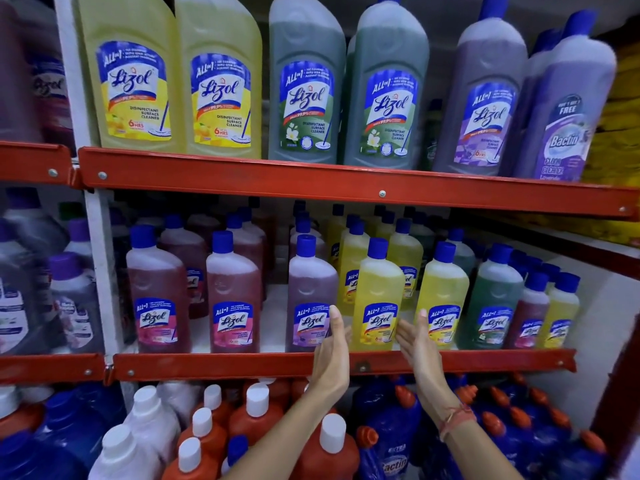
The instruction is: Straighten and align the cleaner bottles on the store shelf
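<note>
Middle shelf [346, 363]: front row of small bottles stands upright, labels outward, mostly aligned. Left hand [332, 351] and right hand [417, 344] are both open, palms inward, flanking the yellow bottle [377, 299] without gripping it; that bottle appears in hand, rear rows likely remain. Red metal racking, fully stocked above and below; narrow store aisle.

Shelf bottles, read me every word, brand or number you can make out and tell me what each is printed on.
"Lizol", "ALL in 1", "DISINFECTANT SURFACE CLEANER", "6 HRS": top-shelf yellow bottle
"Lizol", "DISINFECTANT SURFACE CLEANER": top-shelf green bottle
"Bactin", "FREE", "FLOOR CLEANER": top-shelf lavender bottle
"Lizol": middle-shelf yellow bottle
"Bactin", "EXTRA": bottom blue bottle
Smaller print: too blurred.
</note>
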{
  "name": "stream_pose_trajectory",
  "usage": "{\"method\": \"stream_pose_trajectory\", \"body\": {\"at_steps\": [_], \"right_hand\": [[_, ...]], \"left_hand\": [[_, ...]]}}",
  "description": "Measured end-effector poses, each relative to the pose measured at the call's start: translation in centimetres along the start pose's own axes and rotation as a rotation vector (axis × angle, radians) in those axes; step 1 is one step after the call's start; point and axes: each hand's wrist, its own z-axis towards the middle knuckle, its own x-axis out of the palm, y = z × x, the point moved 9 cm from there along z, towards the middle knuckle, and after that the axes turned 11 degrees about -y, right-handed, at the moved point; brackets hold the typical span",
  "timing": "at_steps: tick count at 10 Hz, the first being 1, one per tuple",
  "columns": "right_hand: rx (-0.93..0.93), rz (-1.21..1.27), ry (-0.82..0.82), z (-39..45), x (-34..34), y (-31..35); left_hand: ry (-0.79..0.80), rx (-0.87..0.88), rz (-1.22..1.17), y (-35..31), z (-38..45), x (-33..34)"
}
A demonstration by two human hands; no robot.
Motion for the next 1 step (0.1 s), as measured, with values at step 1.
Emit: {"method": "stream_pose_trajectory", "body": {"at_steps": [1], "right_hand": [[-0.12,-0.066,-0.059,0.0,-0.6,0.94]], "left_hand": [[0.065,0.127,0.132,-2.05,-1.37,-0.45]]}}
